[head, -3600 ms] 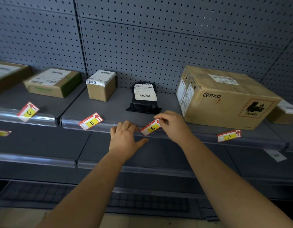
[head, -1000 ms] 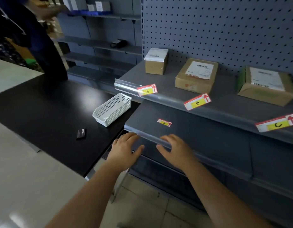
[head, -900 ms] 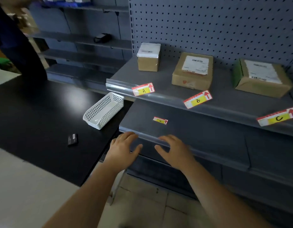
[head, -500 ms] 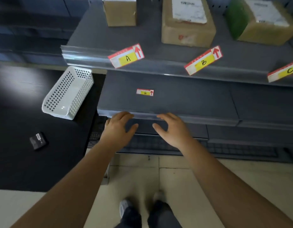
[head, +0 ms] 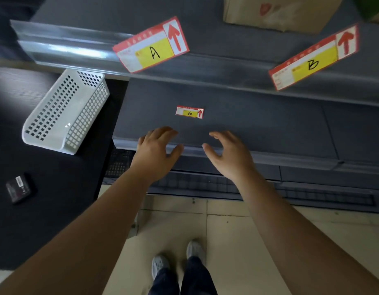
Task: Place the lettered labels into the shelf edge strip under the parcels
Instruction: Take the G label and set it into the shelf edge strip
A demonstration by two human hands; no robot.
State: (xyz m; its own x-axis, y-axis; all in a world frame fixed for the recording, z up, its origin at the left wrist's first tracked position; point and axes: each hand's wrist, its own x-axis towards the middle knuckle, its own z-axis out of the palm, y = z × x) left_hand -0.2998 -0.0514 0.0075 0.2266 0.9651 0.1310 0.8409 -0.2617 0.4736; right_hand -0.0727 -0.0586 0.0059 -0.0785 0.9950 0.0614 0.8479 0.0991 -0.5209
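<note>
1 head view, steeply downward, close over lower shelf (head: 248, 124)

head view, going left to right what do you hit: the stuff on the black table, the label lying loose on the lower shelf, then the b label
small black device → white basket → G label → B label

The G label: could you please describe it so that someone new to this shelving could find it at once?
Find the lower grey shelf, beneath the edge strip holding the A label and B label. The G label lies flat on it, just beyond both open hands. It alone sits in no strip.
</note>
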